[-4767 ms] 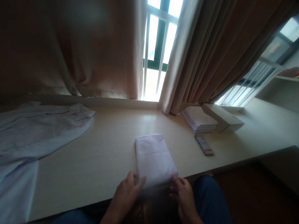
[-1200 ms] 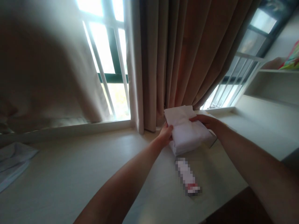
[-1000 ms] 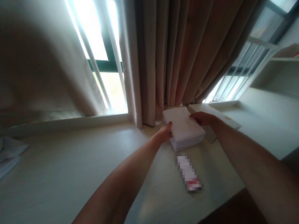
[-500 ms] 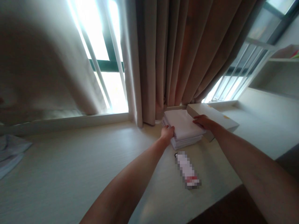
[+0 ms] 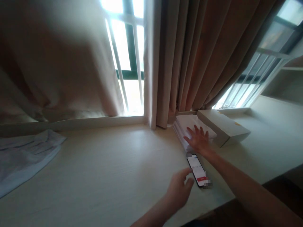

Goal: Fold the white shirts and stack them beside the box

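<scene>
My right hand [image 5: 199,138] lies with spread fingers on a stack of folded white cloth [image 5: 186,121]. It presses flat on the top layer and grips nothing. In front of the stack a phone [image 5: 197,170] rests face up on the light tabletop [image 5: 113,167], its screen lit with a red bar near the lower end. My left hand [image 5: 178,187] is at the phone's left side, forefinger stretched toward the edge and thumb apart. Whether that fingertip touches the phone I cannot tell. The left hand holds nothing, and its other fingers are mostly hidden.
A white box [image 5: 223,126] stands right beside the cloth stack. Brown curtains [image 5: 184,63] hang behind it, before a barred window [image 5: 130,63]. Crumpled pale fabric [image 5: 30,154] lies at the far left. The surface's front edge drops away at the lower right.
My left hand has let go of the cloth stack and come back beside the phone. My right hand has shifted from the stack's right edge onto its top, fingers spread. The view has turned left.
</scene>
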`<state>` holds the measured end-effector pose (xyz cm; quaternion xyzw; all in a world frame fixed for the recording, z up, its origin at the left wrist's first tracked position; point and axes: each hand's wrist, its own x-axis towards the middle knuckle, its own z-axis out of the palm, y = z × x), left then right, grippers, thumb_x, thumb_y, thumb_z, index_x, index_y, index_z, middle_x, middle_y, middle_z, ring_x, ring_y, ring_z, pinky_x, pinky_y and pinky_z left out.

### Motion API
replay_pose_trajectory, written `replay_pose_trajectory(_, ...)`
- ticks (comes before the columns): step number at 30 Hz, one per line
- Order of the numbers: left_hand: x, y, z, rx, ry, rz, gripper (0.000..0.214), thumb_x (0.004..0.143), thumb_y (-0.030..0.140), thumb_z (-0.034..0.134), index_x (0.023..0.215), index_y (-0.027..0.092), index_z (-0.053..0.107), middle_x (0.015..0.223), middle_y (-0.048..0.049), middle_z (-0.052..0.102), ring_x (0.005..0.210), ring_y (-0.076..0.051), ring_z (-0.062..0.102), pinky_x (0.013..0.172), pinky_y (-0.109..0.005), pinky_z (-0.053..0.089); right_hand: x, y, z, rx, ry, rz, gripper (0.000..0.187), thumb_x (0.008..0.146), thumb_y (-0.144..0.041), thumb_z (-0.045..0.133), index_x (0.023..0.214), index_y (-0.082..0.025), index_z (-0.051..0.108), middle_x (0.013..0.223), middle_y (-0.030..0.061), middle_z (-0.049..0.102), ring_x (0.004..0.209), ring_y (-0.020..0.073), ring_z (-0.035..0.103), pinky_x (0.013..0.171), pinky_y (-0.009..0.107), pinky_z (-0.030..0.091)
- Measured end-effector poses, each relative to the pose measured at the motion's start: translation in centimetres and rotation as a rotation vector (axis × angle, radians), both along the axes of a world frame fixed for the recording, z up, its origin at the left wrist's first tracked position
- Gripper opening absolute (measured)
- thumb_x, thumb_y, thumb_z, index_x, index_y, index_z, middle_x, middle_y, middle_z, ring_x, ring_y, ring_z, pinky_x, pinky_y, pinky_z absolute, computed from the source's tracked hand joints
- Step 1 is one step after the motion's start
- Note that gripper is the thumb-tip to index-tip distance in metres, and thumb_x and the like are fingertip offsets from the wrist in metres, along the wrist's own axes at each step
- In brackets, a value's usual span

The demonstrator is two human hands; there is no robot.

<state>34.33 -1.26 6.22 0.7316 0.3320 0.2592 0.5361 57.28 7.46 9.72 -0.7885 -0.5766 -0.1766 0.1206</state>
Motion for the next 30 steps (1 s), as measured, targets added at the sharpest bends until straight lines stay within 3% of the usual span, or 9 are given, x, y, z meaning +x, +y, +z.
replay_pose_trajectory(4, -9.4, -4.7, -3.4, 0.083, 0.151, 0.113, 0.038, 0.086, 0.04, 0.05, 0.118, 0.026, 0.064, 0.123, -0.0057, 0.065, 0.111, -0.02, 0.061, 0.097, -0.035, 0.05, -3.2, -2.0, -0.7, -0.025, -0.063, -0.006, 0.054, 0.093, -0.048, 0.04, 0.143, -0.028, 0.039, 0.152, 0.0114, 0.028, 0.139, 0.0406, 0.017, 0.104, 0.067, 0.008)
replay_pose_trajectory(8, -18.7, -5.9, -5.6, 0.311, 0.254, 0.279, 0.034, 0.087, 0.038, 0.05, 0.115, 0.028, 0.065, 0.12, -0.0047, 0.067, 0.111, -0.02, 0.062, 0.096, -0.034, 0.051, -8.6, -4.3, -1.5, 0.065, -0.122, 0.158, 0.055, 0.094, -0.037, 0.04, 0.146, -0.022, 0.033, 0.155, 0.0113, 0.021, 0.142, 0.036, 0.009, 0.108, 0.063, 0.007)
replay_pose_trajectory(10, -23.3, -5.9, -5.8, 0.446, 0.317, 0.375, 0.03, 0.089, 0.035, 0.048, 0.113, 0.029, 0.065, 0.121, -0.004, 0.066, 0.114, -0.019, 0.06, 0.098, -0.035, 0.051, -13.4, -5.8, -3.7, 0.077, -0.092, 0.288, 0.054, 0.093, -0.035, 0.04, 0.145, -0.022, 0.035, 0.155, 0.0105, 0.022, 0.143, 0.0336, 0.01, 0.11, 0.061, 0.009)
replay_pose_trajectory(14, -32.3, -5.4, -6.5, 0.733, 0.525, 0.611, 0.031, 0.088, 0.025, 0.048, 0.115, 0.025, 0.064, 0.132, -0.0061, 0.059, 0.13, -0.024, 0.046, 0.104, -0.045, 0.046, -24.8, -8.6, -10.1, 0.023, 0.05, 0.449, 0.053, 0.092, -0.041, 0.039, 0.142, -0.023, 0.04, 0.154, 0.0093, 0.025, 0.142, 0.032, 0.015, 0.111, 0.058, 0.013)
replay_pose_trajectory(17, -37.5, -5.2, -8.1, 0.822, 0.7, 0.677, 0.039, 0.087, 0.025, 0.049, 0.125, 0.021, 0.058, 0.14, -0.009, 0.051, 0.136, -0.028, 0.037, 0.106, -0.05, 0.043, -31.3, -9.9, -13.3, -0.05, 0.153, 0.382, 0.056, 0.092, -0.044, 0.035, 0.143, -0.021, 0.04, 0.152, 0.0108, 0.029, 0.141, 0.0329, 0.019, 0.11, 0.059, 0.014)
replay_pose_trajectory(20, -40.9, -4.8, -9.3, 0.805, 0.786, 0.641, 0.043, 0.086, 0.031, 0.051, 0.127, 0.018, 0.056, 0.139, -0.0123, 0.051, 0.133, -0.028, 0.041, 0.105, -0.049, 0.044, -33.8, -10.2, -14.4, -0.146, 0.185, 0.297, 0.058, 0.092, -0.044, 0.031, 0.142, -0.018, 0.042, 0.149, 0.0127, 0.035, 0.141, 0.0331, 0.02, 0.11, 0.059, 0.011)
replay_pose_trajectory(23, -43.9, -3.1, -8.2, 0.718, 0.838, 0.638, 0.04, 0.087, 0.032, 0.049, 0.123, 0.017, 0.059, 0.134, -0.0112, 0.056, 0.128, -0.025, 0.047, 0.106, -0.045, 0.042, -33.8, -10.1, -14.4, -0.194, 0.172, 0.264, 0.059, 0.091, -0.046, 0.03, 0.141, -0.017, 0.043, 0.149, 0.0122, 0.036, 0.141, 0.0323, 0.021, 0.111, 0.058, 0.009)
replay_pose_trajectory(27, -50.6, 1.3, -3.1, 0.634, 1.022, 0.84, 0.036, 0.089, 0.025, 0.045, 0.12, 0.013, 0.057, 0.132, -0.0095, 0.057, 0.127, -0.021, 0.047, 0.109, -0.036, 0.036, -33.6, -9.9, -14.1, -0.205, 0.16, 0.257, 0.06, 0.09, -0.049, 0.031, 0.14, -0.018, 0.045, 0.148, 0.0115, 0.038, 0.139, 0.0321, 0.026, 0.111, 0.057, 0.012)
replay_pose_trajectory(30, -56.4, 4.4, 0.8, 0.625, 1.064, 0.928, 0.037, 0.086, 0.018, 0.045, 0.121, 0.006, 0.053, 0.128, -0.0126, 0.057, 0.129, -0.028, 0.042, 0.109, -0.042, 0.033, -34.0, -9.9, -13.9, -0.191, 0.157, 0.253, 0.058, 0.09, -0.047, 0.032, 0.139, -0.019, 0.047, 0.147, 0.0115, 0.039, 0.139, 0.0324, 0.026, 0.111, 0.057, 0.012)
